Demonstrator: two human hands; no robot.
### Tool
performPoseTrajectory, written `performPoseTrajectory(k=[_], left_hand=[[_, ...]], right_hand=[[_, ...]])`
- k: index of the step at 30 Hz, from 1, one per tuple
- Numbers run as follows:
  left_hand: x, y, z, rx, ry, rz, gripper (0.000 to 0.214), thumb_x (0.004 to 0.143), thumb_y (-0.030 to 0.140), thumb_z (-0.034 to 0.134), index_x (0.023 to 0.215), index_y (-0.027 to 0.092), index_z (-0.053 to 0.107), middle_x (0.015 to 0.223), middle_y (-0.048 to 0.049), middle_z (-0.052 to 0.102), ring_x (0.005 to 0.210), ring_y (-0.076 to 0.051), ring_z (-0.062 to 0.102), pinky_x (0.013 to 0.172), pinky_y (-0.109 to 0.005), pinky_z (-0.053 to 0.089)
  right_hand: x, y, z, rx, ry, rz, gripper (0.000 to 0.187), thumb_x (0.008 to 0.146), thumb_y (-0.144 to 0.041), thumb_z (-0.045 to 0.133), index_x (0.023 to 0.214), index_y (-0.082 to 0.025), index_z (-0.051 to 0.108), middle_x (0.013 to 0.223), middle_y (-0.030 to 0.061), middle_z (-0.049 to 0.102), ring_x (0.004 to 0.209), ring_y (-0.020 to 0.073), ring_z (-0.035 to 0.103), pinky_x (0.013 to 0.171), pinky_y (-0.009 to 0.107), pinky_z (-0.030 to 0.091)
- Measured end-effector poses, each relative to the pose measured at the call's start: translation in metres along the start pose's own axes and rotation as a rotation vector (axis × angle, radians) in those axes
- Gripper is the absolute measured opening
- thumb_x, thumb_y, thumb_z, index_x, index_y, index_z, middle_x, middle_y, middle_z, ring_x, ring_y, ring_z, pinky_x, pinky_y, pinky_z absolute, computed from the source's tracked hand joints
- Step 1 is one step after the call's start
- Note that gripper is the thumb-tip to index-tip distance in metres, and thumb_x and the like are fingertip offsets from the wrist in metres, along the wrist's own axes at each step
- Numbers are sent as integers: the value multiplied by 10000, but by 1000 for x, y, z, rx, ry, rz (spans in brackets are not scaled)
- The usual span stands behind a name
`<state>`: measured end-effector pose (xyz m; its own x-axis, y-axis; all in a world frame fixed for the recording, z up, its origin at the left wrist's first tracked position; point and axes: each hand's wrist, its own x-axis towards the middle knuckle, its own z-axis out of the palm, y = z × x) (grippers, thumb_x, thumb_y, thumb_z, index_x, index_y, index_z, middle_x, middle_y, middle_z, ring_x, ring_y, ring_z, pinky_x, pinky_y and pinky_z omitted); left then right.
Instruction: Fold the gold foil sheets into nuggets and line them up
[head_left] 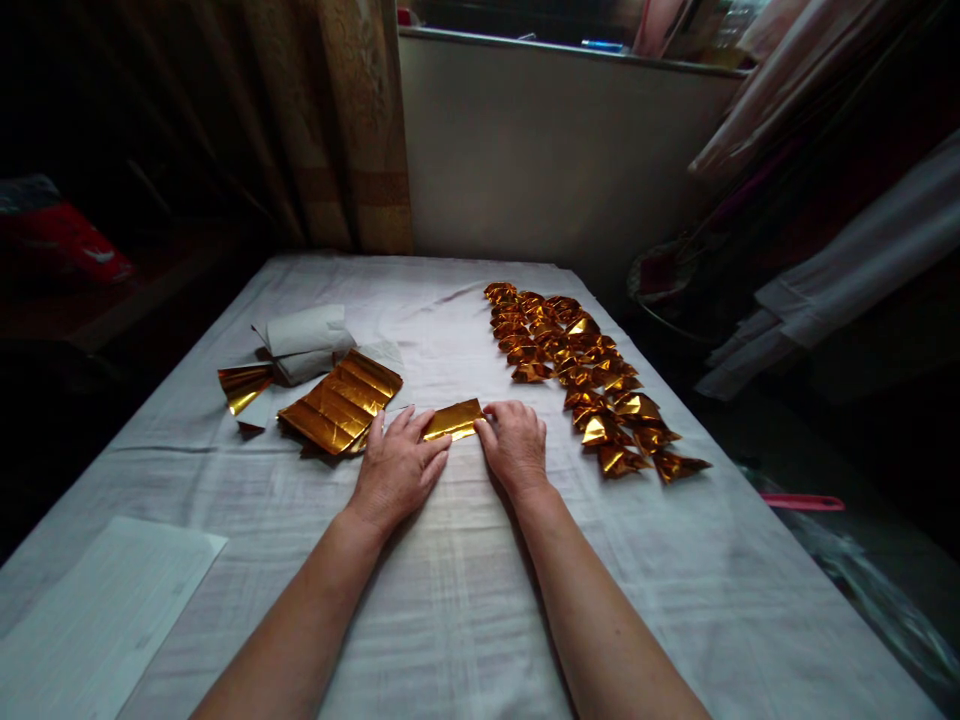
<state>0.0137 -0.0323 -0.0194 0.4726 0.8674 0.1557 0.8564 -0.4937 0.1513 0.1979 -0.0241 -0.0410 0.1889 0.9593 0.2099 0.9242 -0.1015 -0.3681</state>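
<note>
A folded strip of gold paper (453, 420) lies on the cloth-covered table (465, 600), between both hands. The left hand (397, 470) lies flat, its fingers a little apart, with the tips resting on the strip's left end. The right hand (516, 445) has its fingers bent close together on the right end; I cannot tell if they pinch the edge or only press it.

It seems a crease is being pressed flat. Any further fold would need the edges kept aligned.

A stack of gold sheets (341, 402) lies at 10 o'clock from the left hand. Rows of folded gold pieces (592, 375) lie at 1 o'clock from the right hand.
</note>
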Motion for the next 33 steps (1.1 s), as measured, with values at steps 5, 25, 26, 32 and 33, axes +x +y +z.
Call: performPoseTrajectory(k=[5,25,26,32,33], left_hand=[[-3,-13,-22,15,-222,4,318,923,396,565,1223,423,666,1496,-36,490,1397,-346,391,1137,-625,200],[-8,-18,-33,-39,-305,-45,356,869,373,632,1221,415,665,1511,-79,470,1407,-376,381,1089,-670,252],[-8,-19,-33,-39,-314,-47,362,870,376,631,1228,416,661,1514,-80,465,1406,-377,382,1087,-669,257],[-7,-18,-36,-36,-356,-63,365,881,387,613,1243,415,653,1527,-76,449,1410,-370,378,1083,-642,287],[-6,-18,-36,-33,-362,-63,367,882,386,611,1246,414,651,1528,-77,447,1412,-368,375,1084,-636,289]], right_hand=[[0,-1,0,-1,-11,13,117,932,-253,575,993,-250,674,1042,49,659,1005,236,527,806,343,320],[-10,-20,18,-67,116,-117,718,816,-510,689,1414,-174,474,1533,223,357,1430,381,250,1094,543,222],[-10,-19,17,-73,121,-92,690,830,-475,684,1414,-173,475,1533,222,358,1427,379,257,1091,538,229],[-8,-2,14,-52,152,11,446,900,-291,615,1333,-203,556,1428,162,506,1331,313,393,1020,455,321],[-7,0,13,-42,154,19,395,904,-278,606,1291,-208,586,1391,149,540,1300,304,419,1002,442,332]])
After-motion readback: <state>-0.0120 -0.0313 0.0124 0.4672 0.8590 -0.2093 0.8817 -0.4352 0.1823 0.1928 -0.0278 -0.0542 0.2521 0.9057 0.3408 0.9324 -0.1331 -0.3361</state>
